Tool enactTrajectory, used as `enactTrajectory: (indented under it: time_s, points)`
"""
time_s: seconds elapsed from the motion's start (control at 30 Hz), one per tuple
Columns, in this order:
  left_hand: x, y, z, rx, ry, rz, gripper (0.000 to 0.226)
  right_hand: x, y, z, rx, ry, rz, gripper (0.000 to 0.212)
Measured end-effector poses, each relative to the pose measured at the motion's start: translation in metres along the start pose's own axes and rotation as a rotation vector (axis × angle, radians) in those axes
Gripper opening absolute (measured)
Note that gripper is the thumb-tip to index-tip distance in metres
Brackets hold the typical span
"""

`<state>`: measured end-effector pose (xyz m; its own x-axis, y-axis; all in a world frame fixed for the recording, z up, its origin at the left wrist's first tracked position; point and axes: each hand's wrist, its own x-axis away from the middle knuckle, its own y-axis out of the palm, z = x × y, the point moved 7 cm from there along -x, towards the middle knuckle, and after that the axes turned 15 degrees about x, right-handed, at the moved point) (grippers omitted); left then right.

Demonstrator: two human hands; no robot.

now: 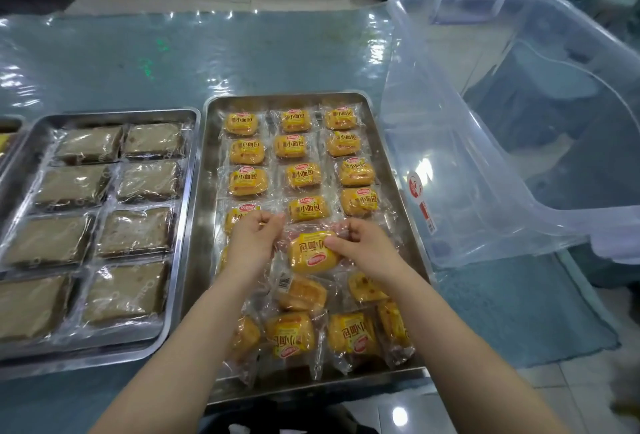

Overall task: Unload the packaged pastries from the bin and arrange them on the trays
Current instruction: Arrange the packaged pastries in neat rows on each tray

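Observation:
A steel tray (209,191) holds several yellow packaged small breads in three neat rows at its far end and a loose pile (349,331) at its near end. Over the middle of the tray, a yellow bread packet (311,252) lies with its print upside down. My left hand (254,236) pinches the packet's clear wrapper at its left edge. My right hand (363,243) pinches the wrapper at its right edge, thumb against the bread. The clear plastic bin (485,143) stands to the right of the tray, tilted, with nothing visible inside.
A second steel tray (187,198) to the left holds brown square cakes in clear wrappers, two per row. A third tray's corner (10,125) shows at the far left. The table wears a glossy clear sheet over blue cloth (207,59). Tiled floor lies at the lower right.

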<state>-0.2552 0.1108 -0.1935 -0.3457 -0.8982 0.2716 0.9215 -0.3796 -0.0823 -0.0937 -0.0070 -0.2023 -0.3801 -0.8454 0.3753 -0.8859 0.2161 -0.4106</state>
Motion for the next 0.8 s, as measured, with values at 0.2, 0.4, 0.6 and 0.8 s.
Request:
enactTrajectory:
  time_s: [0.2, 0.4, 0.6, 0.8]
  points:
    - [-0.006, -0.029, 0.002, 0.2, -0.051, 0.066, 0.014, -0.003, -0.025, 0.024, -0.114, 0.113, 0.082, 0.022]
    - [0.009, 0.018, -0.003, -0.036, -0.066, -0.252, 0.009, -0.01, -0.013, 0.012, -0.144, 0.065, 0.063, 0.026]
    - [0.004, 0.01, -0.017, 0.223, -0.21, -0.251, 0.019, -0.013, -0.011, 0.004, -0.218, 0.023, 0.004, 0.027]
    - [-0.004, -0.001, -0.011, 0.304, -0.158, -0.104, 0.022, -0.014, 0.004, 0.004, -0.301, 0.133, -0.193, 0.059]
